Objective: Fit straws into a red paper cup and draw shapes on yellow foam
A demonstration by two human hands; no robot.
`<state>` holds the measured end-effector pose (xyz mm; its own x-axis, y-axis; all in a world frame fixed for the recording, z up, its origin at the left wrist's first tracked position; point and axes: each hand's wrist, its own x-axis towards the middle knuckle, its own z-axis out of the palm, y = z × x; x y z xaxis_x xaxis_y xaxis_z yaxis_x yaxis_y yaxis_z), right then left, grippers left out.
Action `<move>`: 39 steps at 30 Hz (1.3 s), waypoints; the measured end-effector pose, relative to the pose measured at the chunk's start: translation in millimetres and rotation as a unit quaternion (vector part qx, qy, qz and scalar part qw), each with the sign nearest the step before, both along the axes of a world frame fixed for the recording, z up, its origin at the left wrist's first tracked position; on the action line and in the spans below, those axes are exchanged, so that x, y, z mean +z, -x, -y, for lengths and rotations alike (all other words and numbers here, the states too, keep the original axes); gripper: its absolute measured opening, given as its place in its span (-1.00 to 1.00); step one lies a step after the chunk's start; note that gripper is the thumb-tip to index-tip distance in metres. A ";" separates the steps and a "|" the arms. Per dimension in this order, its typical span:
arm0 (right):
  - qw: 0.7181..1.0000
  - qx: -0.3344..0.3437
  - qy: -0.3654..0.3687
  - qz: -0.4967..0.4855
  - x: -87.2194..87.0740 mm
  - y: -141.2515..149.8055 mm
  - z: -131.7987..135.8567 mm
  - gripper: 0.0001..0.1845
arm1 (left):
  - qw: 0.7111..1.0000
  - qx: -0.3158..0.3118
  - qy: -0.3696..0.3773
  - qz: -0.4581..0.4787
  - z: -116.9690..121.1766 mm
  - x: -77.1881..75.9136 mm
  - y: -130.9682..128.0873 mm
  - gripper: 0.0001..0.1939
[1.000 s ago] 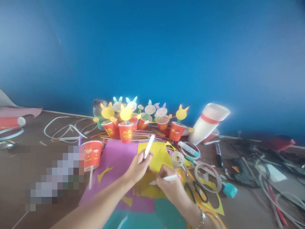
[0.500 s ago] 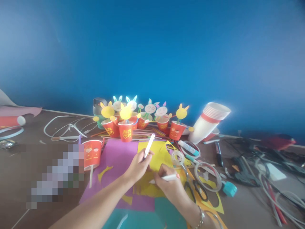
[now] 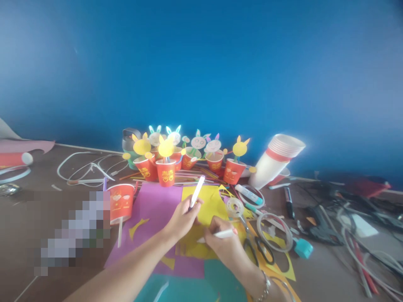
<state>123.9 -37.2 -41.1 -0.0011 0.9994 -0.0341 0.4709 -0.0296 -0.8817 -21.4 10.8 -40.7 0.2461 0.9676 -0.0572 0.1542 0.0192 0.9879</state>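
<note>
My left hand [image 3: 181, 220] is closed round a white stick-like pen cap or marker part [image 3: 197, 191] that points up and away. My right hand [image 3: 222, 245] grips a white pen [image 3: 217, 235] lying nearly flat, its tip toward the left. Both hands rest over a yellow paper sheet [image 3: 209, 201] that lies on a purple sheet [image 3: 154, 209]. A teal sheet [image 3: 217, 281] lies nearest me.
Red paper cups with paper bunny heads [image 3: 166, 167] stand in a row at the back. One red cup [image 3: 121, 202] stands left. A stack of white cups [image 3: 277, 161] lies tilted at the right. Scissors [image 3: 256, 247], tape rolls [image 3: 234, 207], cables and tools litter the right side.
</note>
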 end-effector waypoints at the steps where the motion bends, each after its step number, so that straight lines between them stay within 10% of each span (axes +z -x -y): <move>1: 1.000 0.001 0.005 -0.003 0.3 0.0 0.2 -0.75 | 1.000 0.000 -0.001 0.000 -0.1 -0.3 0.0 -0.74; 39: 0.994 -0.034 0.014 -0.103 5.6 -2.2 -0.1 -0.67 | 1.000 -0.007 0.005 -0.002 -0.8 -1.4 0.2 -0.73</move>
<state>126.1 -37.1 -35.4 0.0574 0.9960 -0.0690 0.2767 -0.0823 -0.9574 -21.6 11.6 -42.2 0.2596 0.9634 -0.0674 0.1582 0.0265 0.9871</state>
